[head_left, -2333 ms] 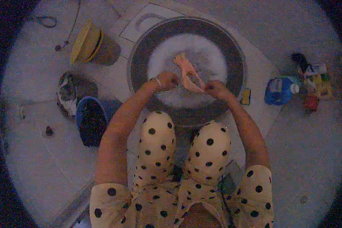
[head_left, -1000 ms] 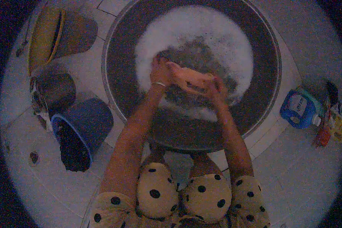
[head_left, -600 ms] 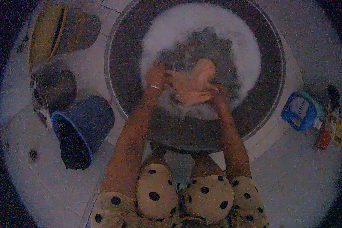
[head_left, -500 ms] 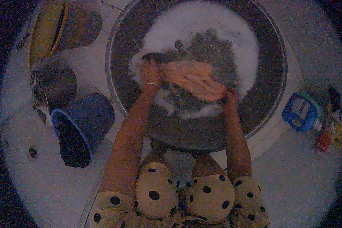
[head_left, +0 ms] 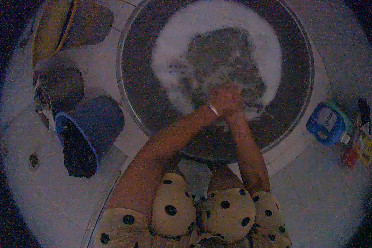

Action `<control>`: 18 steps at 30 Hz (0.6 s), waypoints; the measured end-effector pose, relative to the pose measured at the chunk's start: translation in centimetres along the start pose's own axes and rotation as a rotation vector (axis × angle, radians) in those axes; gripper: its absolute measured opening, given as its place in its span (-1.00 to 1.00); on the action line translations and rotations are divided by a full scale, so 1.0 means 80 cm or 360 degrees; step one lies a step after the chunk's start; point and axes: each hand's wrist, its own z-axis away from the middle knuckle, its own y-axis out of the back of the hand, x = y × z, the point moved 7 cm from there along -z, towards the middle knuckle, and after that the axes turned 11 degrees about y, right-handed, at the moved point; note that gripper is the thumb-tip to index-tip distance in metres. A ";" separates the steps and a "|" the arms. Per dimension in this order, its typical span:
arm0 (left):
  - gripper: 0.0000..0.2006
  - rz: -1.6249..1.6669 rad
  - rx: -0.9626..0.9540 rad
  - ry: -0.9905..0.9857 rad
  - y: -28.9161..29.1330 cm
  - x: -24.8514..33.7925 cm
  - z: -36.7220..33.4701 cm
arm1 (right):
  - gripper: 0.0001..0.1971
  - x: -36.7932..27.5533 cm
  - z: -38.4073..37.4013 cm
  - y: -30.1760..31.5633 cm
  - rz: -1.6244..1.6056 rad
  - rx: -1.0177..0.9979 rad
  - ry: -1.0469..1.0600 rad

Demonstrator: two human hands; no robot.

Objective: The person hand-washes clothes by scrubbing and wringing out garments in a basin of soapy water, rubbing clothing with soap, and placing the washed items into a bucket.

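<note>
A wide, dark round basin [head_left: 294, 74] with a pale rim stands in front of me, its water covered in part by white foam [head_left: 182, 29]. Inside it, toward my side, both hands are brought together at the water. My left hand [head_left: 220, 100], with a light band at the wrist, is closed and overlaps my right hand [head_left: 236, 100], also closed. Whatever they grip is hidden in the dim, grainy picture. Around and beyond them spreads a dark patch of water [head_left: 219, 47] with the foam parted. The orange cloth cannot be made out now.
Left of the basin, a blue bucket [head_left: 107, 124] lies tipped with dark cloth [head_left: 79, 159] at its mouth. Beyond it are a dark bucket [head_left: 64, 84] and a yellow tub [head_left: 49, 33]. At right stand a blue bottle [head_left: 326, 122] and colourful packets [head_left: 366, 144].
My hands, which were apart with an orange cloth stretched between them, have come together nearer me. The left moved right and nearer; the right moved slightly left. The cloth has dropped from sight.
</note>
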 end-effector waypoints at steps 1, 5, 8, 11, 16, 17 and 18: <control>-0.49 0.0031 -0.0055 0.0132 -0.003 -0.005 -0.003 | -0.58 -0.004 0.003 0.006 0.0007 0.0025 0.0024; -0.58 -0.0352 -0.0014 0.0519 0.039 -0.163 -0.030 | -0.60 -0.040 0.003 0.064 0.0854 0.0376 -0.0179; -0.59 -0.0435 -0.0011 0.0880 0.079 -0.230 -0.025 | -0.65 -0.094 0.014 0.084 0.0952 0.0603 -0.0055; -0.59 -0.0580 0.0457 0.0541 0.051 -0.201 -0.023 | -0.67 -0.056 -0.001 0.127 0.0473 0.0780 0.0201; -0.57 -0.0460 -0.0428 -0.0140 -0.030 -0.121 -0.017 | -0.70 -0.027 0.000 0.131 0.1280 0.0278 0.0109; -0.57 -0.0510 -0.0434 -0.0100 -0.005 -0.168 -0.013 | -0.70 -0.027 0.002 0.106 0.1230 0.0243 0.0090; -0.57 -0.0578 -0.0302 0.0280 0.050 -0.256 -0.015 | -0.70 -0.028 0.004 0.068 0.0801 0.0362 0.0039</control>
